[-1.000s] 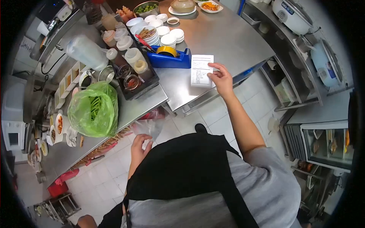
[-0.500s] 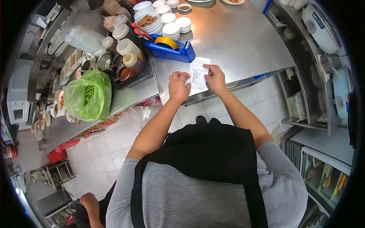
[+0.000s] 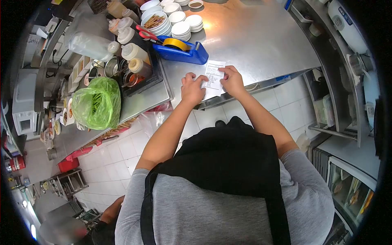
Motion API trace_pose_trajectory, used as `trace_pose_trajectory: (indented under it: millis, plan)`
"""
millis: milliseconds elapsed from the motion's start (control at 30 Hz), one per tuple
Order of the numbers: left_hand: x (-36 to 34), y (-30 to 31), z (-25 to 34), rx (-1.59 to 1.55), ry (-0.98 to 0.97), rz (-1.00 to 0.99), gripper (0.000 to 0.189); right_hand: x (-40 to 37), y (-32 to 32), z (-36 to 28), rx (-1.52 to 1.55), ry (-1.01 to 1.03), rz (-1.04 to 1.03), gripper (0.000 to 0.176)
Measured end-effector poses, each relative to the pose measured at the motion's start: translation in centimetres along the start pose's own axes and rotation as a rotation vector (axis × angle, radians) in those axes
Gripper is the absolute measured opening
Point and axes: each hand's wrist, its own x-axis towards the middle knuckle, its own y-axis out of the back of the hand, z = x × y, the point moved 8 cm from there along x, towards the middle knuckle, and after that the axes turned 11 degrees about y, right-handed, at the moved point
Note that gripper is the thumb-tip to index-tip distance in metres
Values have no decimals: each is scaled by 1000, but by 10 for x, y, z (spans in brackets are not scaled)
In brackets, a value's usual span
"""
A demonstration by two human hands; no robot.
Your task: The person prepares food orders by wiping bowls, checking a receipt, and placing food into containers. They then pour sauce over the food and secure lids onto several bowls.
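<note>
A printed paper slip point(image 3: 213, 77) lies on the steel counter point(image 3: 261, 45), close to its front edge. My left hand point(image 3: 193, 88) rests at the slip's left side, fingers bent and apart, with the fingertips at the paper's edge. At the right side my right hand point(image 3: 232, 81) has its thumb and forefinger pinched on the slip's edge. Just behind the paper stands a blue tape dispenser point(image 3: 183, 53) with a yellow roll, and red-handled scissors point(image 3: 146, 33) lie at its left end.
Stacked white dishes point(image 3: 181, 29) stand behind the dispenser. Sauce bottles point(image 3: 136, 53) fill a black tray at the left, beside a green plastic bag point(image 3: 98, 102). Metal shelving point(image 3: 337, 81) is at the right. Another person's arm point(image 3: 113, 210) shows at the lower left.
The view has shifted slightly. My left hand's fingers have spread and moved onto the slip's left edge. The other person at the lower left has moved, and more of them shows.
</note>
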Motion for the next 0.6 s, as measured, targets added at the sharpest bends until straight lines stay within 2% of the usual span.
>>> trace_pose_trajectory:
  millis: [133, 233, 333, 433, 533, 600]
  plan:
    - [-5, 19, 18, 214, -29, -4, 34, 0, 0, -1, 6, 1, 8, 37]
    - [-3, 28, 27, 477, -42, 22, 40, 0, -1, 2, -9, 29, 19, 36]
    - [-6, 30, 16, 385, -33, 33, 45, 0, -1, 1, -15, 8, 23, 36]
    - [-18, 31, 5, 250, -83, 140, 41, -1, -1, 0, -30, -5, 22, 35]
    - [-36, 43, -4, 48, -170, 239, 27, -3, 2, -4, 144, -46, 67, 36]
    - [-50, 47, -17, -51, -262, 211, 21, -4, 5, -12, 229, -39, 113, 37]
